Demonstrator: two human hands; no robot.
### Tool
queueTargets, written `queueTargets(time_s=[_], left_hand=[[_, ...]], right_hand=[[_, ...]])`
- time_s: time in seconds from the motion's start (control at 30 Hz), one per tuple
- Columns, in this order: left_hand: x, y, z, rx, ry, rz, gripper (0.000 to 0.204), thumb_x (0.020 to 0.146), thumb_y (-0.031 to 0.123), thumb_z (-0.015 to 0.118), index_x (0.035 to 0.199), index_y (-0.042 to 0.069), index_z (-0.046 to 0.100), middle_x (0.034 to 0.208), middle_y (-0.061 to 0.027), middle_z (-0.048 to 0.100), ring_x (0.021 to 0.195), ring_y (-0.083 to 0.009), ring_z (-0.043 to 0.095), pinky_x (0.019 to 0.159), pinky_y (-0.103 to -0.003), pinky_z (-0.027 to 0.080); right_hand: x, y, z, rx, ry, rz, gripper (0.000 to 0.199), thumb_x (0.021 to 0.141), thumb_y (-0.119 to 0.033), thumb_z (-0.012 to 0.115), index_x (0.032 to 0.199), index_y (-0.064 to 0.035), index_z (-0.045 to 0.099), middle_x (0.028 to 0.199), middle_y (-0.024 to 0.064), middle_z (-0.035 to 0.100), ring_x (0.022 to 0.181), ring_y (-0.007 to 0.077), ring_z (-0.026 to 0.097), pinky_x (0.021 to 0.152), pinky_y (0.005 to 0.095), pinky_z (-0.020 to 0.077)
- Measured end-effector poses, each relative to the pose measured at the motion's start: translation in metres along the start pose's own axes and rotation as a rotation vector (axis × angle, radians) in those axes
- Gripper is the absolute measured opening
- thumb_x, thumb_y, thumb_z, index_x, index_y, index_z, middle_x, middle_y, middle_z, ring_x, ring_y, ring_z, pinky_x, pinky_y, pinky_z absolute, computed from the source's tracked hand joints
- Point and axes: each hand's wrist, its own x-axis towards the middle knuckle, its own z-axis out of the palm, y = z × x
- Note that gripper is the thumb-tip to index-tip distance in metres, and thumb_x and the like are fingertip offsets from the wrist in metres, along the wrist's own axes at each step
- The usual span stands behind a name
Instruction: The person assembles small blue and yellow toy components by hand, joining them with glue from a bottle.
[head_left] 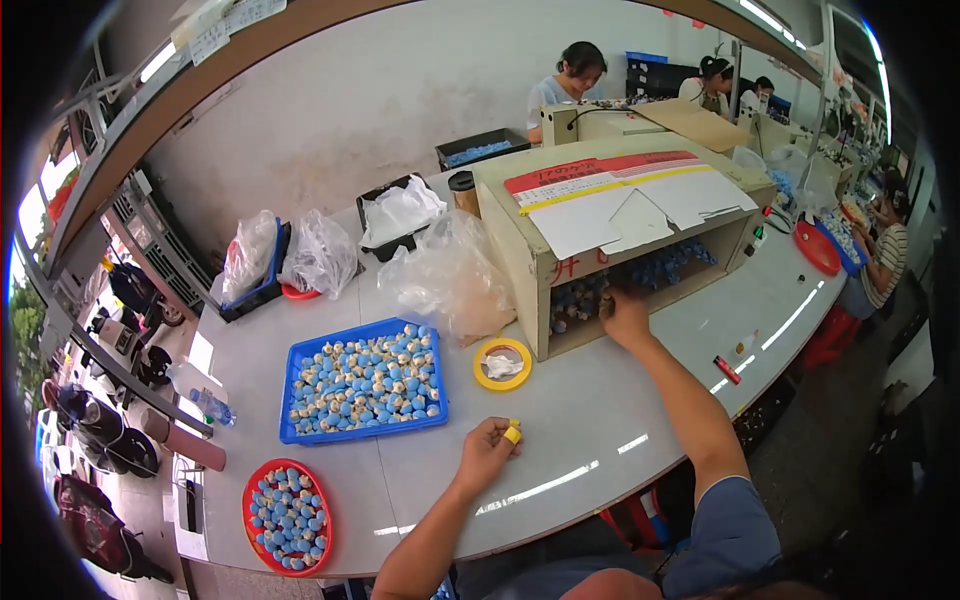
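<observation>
My left hand (487, 453) rests over the table with its fingers curled. Yellow wraps show on its thumb and finger; whatever lies inside the curl, if anything, is hidden. My right hand (625, 317) reaches into the open front of a cream-coloured box (542, 320), touching small dark blue pieces (660, 268) heaped inside. Its fingertips are lost among them. Left of my left hand is a blue tray (370, 436) filled with small blue-and-cream round pieces. A red round tray (250, 492) nearer the table's front edge holds more of these.
A yellow tape roll (502, 364) lies by the box, near clear plastic bags (450, 280). A red lighter-like object (727, 370) sits to the right. At the left edge stand a bottle (212, 406) and a pink tumbler (185, 440). Co-workers sit beyond the box and far right.
</observation>
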Motion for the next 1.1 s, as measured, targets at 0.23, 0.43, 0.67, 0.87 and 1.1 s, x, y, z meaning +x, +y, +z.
queueTargets(time_s=[0.23, 0.43, 0.67, 0.87, 1.1], left_hand=[[-0.01, 0.017, 0.013, -0.232, -0.014, -0.07, 0.035, 0.093, 0.006, 0.055, 0.122, -0.008, 0.043, 0.109, -0.0161, 0.06, 0.094, -0.02, 0.063, 0.081, -0.029, 0.053], [-0.009, 0.006, 0.01, -0.291, -0.131, -0.137, 0.031, 0.093, 0.008, 0.054, 0.117, -0.008, 0.045, 0.111, -0.0164, 0.058, 0.098, -0.0261, 0.063, 0.089, -0.037, 0.054], [-0.009, 0.0, 0.013, -0.298, -0.05, -0.164, 0.031, 0.088, 0.0, 0.053, 0.116, -0.011, 0.044, 0.108, -0.0161, 0.058, 0.098, -0.0233, 0.063, 0.085, -0.031, 0.056], [-0.013, 0.006, 0.018, -0.299, 0.026, -0.17, 0.033, 0.089, 0.001, 0.053, 0.118, -0.01, 0.043, 0.11, -0.0168, 0.059, 0.097, -0.023, 0.064, 0.085, -0.031, 0.055], [-0.011, 0.014, 0.004, -0.413, 0.028, -0.233, 0.023, 0.091, 0.007, 0.056, 0.112, -0.001, 0.051, 0.101, -0.0155, 0.064, 0.086, -0.0207, 0.066, 0.075, -0.029, 0.056]], right_hand=[[-0.06, -0.127, -0.068, 0.739, -0.768, 0.081, 0.024, 0.075, -0.003, 0.062, 0.099, 0.0, 0.063, 0.093, 0.009, 0.056, 0.076, 0.0183, 0.06, 0.068, 0.0282, 0.0495], [-0.088, -0.173, -0.069, 0.622, -0.785, -0.204, 0.044, 0.078, -0.001, 0.058, 0.121, -0.0015, 0.053, 0.108, 0.0188, 0.057, 0.096, 0.0387, 0.058, 0.084, 0.0413, 0.0488], [-0.097, -0.179, -0.072, 0.559, -0.694, -0.34, 0.041, 0.08, -0.002, 0.056, 0.121, 0.0057, 0.05, 0.102, 0.0219, 0.061, 0.094, 0.0377, 0.06, 0.083, 0.042, 0.0497], [-0.11, -0.177, -0.071, 0.555, -0.629, -0.377, 0.042, 0.08, 0.0, 0.055, 0.121, 0.0062, 0.049, 0.107, 0.0224, 0.06, 0.1, 0.0366, 0.058, 0.087, 0.0409, 0.0482], [-0.1, -0.132, -0.105, 0.626, -0.306, 0.119, 0.048, 0.078, 0.001, 0.061, 0.124, -0.0019, 0.049, 0.113, 0.0133, 0.056, 0.096, 0.0261, 0.058, 0.079, 0.0341, 0.0482]])
